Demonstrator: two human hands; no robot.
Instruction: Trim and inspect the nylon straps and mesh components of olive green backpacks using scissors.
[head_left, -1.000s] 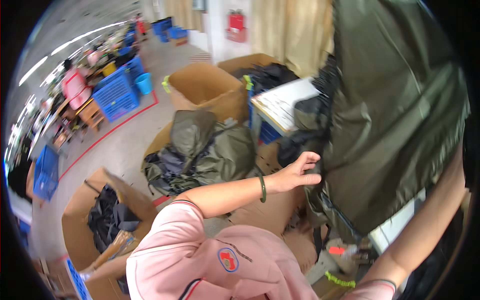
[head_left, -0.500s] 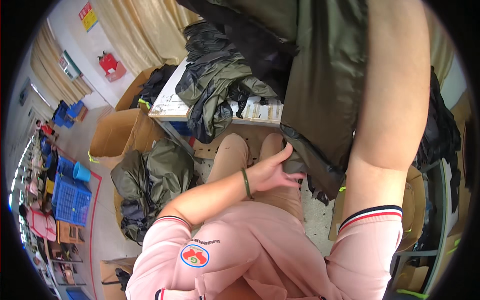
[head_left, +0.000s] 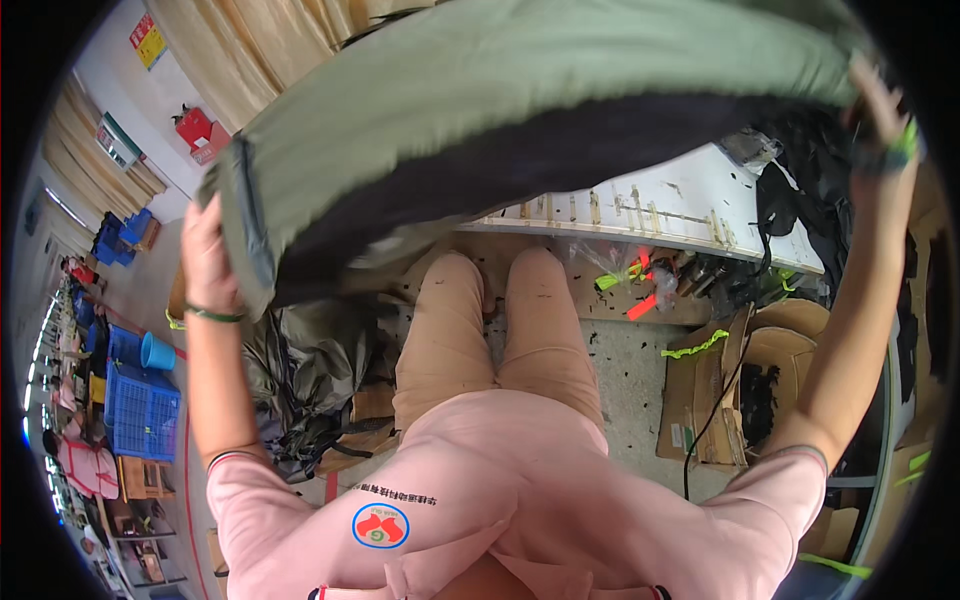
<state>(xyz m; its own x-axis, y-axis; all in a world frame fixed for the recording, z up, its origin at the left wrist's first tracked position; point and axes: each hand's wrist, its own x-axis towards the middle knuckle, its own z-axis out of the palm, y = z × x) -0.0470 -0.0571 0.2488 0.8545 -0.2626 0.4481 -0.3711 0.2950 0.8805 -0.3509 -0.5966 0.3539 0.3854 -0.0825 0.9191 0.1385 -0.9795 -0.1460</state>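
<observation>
While wide apart, left hand (head_left: 208, 258) and right hand (head_left: 877, 112) closed around green fabric (head_left: 550, 70) edges

A light-blue round bucket (head_left: 157, 352) stands beside a blue slatted plastic crate (head_left: 148, 412), near a brown wooden stool (head_left: 146, 478). A beige fabric curtain (head_left: 235, 55) hangs beside a white wall (head_left: 160, 100) bearing a red box (head_left: 193, 127). Neon-yellow ribbon (head_left: 695, 346) lies along an open brown cardboard box (head_left: 685, 385).

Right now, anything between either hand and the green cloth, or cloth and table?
First, nothing visible: the left hand grips the green cloth, the right hand is at its other end. On the white table, dark fabric lies to the right; much of the top is hidden.
</observation>
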